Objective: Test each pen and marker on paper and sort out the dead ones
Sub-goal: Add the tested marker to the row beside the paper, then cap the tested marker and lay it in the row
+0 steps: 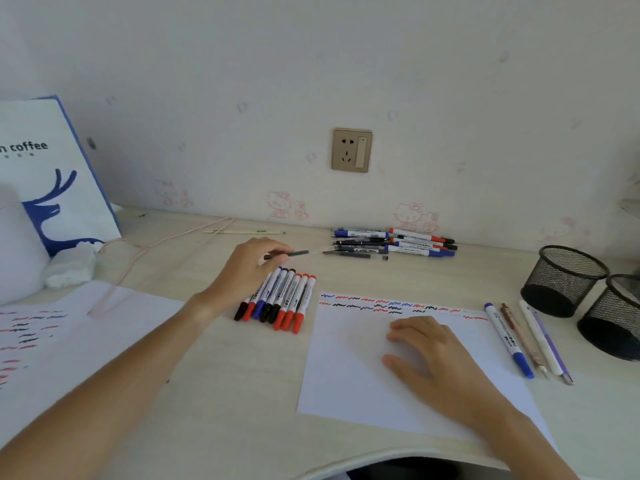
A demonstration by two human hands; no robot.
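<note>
Pale wood-grain desk top (221, 403), matt laminate look. White test sheet (349, 375): smooth matt paper. Row of white-barrelled markers (277, 299): glossy plastic. Two black pen cups (562, 280): matt wire mesh. Gold wall socket plate (351, 150): brushed metallic sheen.

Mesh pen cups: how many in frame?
2. Both stand at the desk's right edge: one black mesh cup farther back, a second mesh cup nearer the camera and partly cut off by the frame edge. None seem hidden.

The left hand (247, 263) hides part of the blurred pen (294, 253); the right mesh cup (614, 318) is cut off.
</note>
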